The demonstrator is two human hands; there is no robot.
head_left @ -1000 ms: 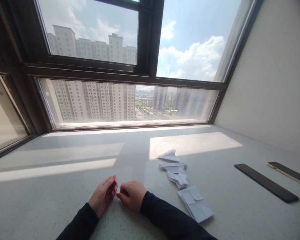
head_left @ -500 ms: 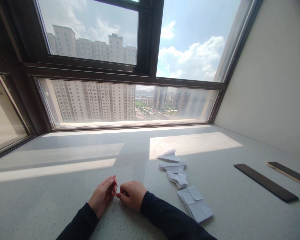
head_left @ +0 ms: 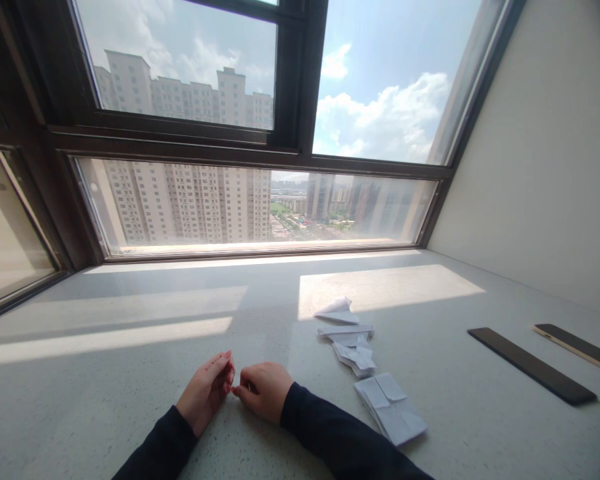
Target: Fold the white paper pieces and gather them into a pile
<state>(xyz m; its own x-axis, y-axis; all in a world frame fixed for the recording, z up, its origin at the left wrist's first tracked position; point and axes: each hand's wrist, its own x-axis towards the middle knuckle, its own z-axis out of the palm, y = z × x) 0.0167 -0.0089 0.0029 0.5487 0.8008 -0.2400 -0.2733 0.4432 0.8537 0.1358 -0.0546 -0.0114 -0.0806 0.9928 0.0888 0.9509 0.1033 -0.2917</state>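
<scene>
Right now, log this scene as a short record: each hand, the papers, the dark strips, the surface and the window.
Left hand: loosely cupped, no held thing visible
Right hand: curled, close beside the left; contact unclear
Folded papers: white, to the right of both hands
Dark strips: two, far right
Surface: pale, speckled, partly sunlit
Window: dark-framed, tall buildings outside

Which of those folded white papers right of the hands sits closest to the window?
The pointed, triangular paper at the row's far end. It alone reaches into the sunlit patch; the others, down to the squarish packet, lie outside it.
</scene>
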